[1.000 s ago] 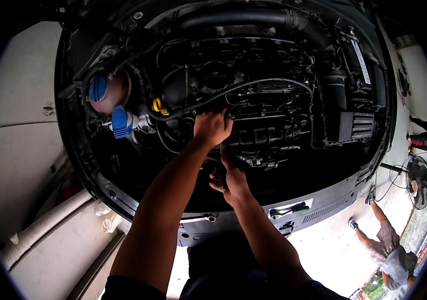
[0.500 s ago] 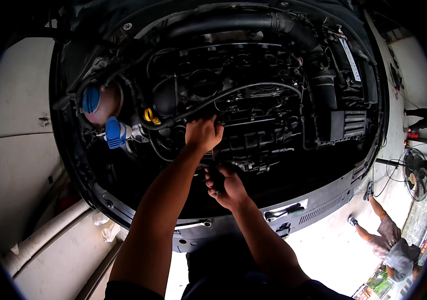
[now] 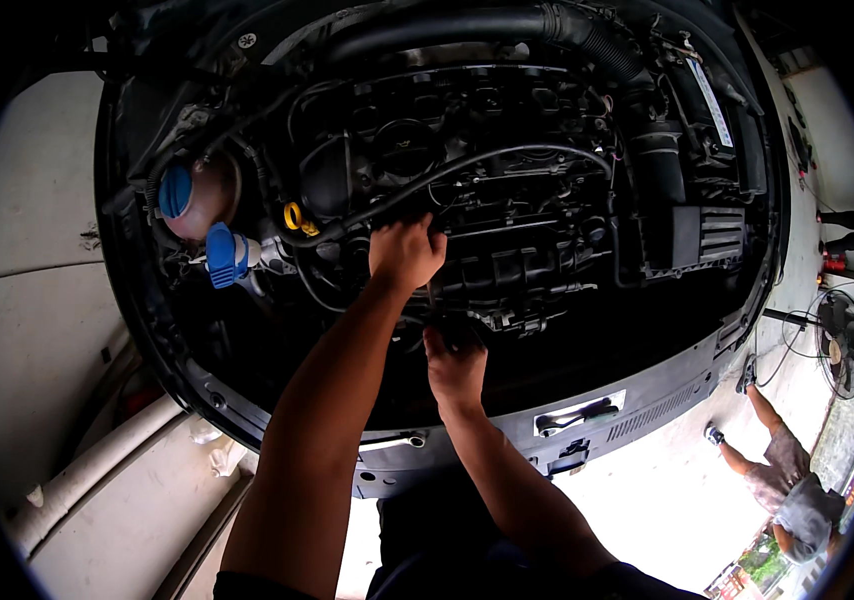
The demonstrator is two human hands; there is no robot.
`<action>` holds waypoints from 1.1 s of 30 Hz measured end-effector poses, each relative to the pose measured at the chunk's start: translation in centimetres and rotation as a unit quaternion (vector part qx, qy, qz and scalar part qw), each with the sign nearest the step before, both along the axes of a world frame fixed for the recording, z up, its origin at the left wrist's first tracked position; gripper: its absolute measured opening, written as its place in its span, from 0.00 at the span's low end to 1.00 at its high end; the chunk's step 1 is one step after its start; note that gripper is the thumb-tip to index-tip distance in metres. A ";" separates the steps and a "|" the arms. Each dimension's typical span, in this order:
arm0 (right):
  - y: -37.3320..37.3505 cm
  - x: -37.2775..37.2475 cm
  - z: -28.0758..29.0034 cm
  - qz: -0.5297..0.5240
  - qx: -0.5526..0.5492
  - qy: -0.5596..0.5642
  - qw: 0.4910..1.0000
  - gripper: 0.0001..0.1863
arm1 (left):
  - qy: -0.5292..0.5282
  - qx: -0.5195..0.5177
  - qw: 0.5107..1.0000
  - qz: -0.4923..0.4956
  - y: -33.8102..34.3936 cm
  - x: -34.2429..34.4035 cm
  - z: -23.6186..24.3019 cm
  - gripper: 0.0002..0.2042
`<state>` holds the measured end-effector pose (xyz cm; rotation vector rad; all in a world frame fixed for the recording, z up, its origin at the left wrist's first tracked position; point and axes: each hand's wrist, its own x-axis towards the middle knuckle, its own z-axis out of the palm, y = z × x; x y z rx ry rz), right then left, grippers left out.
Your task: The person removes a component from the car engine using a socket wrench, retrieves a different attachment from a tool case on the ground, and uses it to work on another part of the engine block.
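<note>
Over the open engine bay, my left hand [image 3: 407, 254] is closed at the front left of the engine [image 3: 507, 235], back of the hand upward. Its fingertips go out of sight beneath it, among dark hoses. Just nearer to me, my right hand [image 3: 456, 378] is curled with the thumb forward, its fingers wrapped round something dark that I cannot make out. Between the hands shows a thin brownish rod [image 3: 431, 293]. A long black hose [image 3: 487, 170] arches behind my left hand, and a yellow dipstick ring [image 3: 294, 215] is to its left.
On the front panel [image 3: 662, 405] lie a spanner [image 3: 394, 441] and a ratchet-like tool [image 3: 577, 417]. Blue-capped reservoirs [image 3: 176, 192] stand at left, the battery [image 3: 692, 110] at far right. Beyond the car are a floor fan [image 3: 840, 343] and a person [image 3: 792, 480].
My right hand has turned from palm partly up to back of the hand up, shifting slightly right. My left hand keeps its place. The view has shifted a little.
</note>
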<state>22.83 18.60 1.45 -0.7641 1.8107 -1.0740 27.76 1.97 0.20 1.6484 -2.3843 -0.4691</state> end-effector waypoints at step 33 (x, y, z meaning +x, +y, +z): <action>0.8 1.7 2.0 -0.060 -0.189 0.197 0.960 0.13 | -0.121 -0.021 0.976 -0.179 -2.6 2.4 -1.3 0.12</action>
